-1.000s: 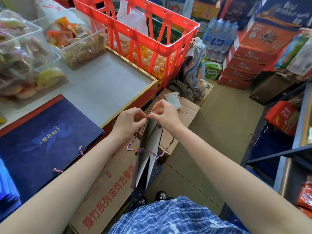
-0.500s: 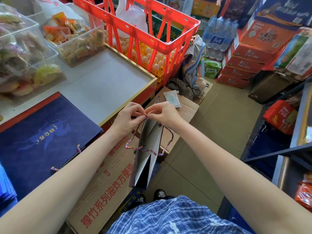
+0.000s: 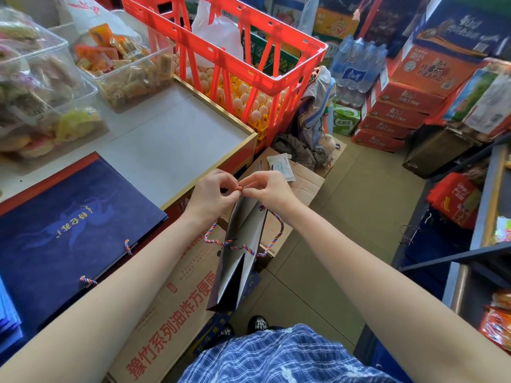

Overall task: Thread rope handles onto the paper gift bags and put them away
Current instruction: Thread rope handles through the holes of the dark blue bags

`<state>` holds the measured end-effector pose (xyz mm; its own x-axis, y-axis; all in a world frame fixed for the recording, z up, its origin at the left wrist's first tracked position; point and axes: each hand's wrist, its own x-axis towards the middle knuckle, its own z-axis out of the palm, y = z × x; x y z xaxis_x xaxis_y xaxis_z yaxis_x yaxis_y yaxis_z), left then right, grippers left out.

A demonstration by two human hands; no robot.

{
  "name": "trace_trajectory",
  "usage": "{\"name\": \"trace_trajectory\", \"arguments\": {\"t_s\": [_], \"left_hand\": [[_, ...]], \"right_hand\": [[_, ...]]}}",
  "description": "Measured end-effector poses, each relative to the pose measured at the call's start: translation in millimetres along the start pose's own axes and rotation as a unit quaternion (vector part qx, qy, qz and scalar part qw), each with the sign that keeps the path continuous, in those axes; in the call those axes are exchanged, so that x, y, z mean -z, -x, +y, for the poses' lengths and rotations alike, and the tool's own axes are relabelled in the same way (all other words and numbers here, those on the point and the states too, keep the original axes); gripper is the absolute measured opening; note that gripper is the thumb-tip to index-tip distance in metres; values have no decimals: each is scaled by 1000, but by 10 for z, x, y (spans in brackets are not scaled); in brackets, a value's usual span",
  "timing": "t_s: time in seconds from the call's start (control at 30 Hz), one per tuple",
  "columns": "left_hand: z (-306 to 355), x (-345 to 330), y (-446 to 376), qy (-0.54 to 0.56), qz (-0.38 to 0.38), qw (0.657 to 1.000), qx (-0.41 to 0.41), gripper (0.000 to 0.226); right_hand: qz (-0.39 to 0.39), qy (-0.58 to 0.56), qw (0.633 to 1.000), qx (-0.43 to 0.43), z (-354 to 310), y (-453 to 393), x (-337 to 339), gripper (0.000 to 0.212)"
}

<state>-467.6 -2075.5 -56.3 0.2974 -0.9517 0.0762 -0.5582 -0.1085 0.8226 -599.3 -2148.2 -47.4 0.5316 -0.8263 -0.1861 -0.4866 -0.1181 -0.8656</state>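
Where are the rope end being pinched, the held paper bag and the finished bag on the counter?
rope end (image 3: pixel 239 187), head view, red tip between both hands' fingertips.
held paper bag (image 3: pixel 243 233), head view, grey side panel.
finished bag (image 3: pixel 77 217), head view, navy front face by the print.

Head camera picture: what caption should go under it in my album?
Both hands pinch a braided rope handle at the top of a folded paper gift bag beside a shop counter.

Both arms reach forward; left hand (image 3: pixel 210 192) and right hand (image 3: pixel 269 189) meet, fingers apparently pinching together.
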Motion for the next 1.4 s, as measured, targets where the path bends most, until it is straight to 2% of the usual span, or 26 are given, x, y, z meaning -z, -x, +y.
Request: {"name": "trace_trajectory", "arguments": {"t_s": [0.13, 0.2, 0.3, 0.4, 0.5, 0.6, 0.67, 0.77, 0.9, 1.07, 1.23, 1.4], "left_hand": [[-48, 34, 80, -65, -24, 993, -96, 9], [-44, 25, 102, -63, -15, 994, -88, 8], [12, -2, 98, 11, 51, 998, 43, 6], [43, 1, 24, 84, 73, 980, 168, 5], [56, 51, -28, 136, 65, 961, 233, 10], [30, 108, -31, 219, 39, 940, 259, 26], [-5, 148, -32, 261, 8, 928, 265, 31], [-33, 167, -21, 262, -26, 930, 258, 32], [-28, 129, 46, 202, -23, 962, 184, 32], [-41, 161, 48, 163, -32, 979, 117, 29], [-54, 173, 53, 217, -17, 968, 128, 20], [-106, 200, 64, 261, -40, 952, 155, 15]], "right_hand": [[-19, 14, 1000, 11, 17, -31, -27, 11], [-19, 16, 1000, 9, 11, -60, -40, 11], [-12, 11, 1000, 9, -19, -94, -96, 13], [2, 17, 1000, 12, -33, -114, -174, 15], [6, 23, 1000, 18, -51, -124, -195, 17], [-2, 33, 999, 25, -51, -106, -176, 18], [-10, 23, 999, 29, -50, -82, -172, 20], [-5, 12, 1000, 27, -58, -68, -175, 24], [-6, 18, 999, 31, -67, -71, -153, 26], [34, 4, 998, 48, -37, -44, -170, 7], [-14, 27, 997, 68, -73, -48, -161, 13], [-56, 57, 994, 79, -126, -50, -131, 16]]}}
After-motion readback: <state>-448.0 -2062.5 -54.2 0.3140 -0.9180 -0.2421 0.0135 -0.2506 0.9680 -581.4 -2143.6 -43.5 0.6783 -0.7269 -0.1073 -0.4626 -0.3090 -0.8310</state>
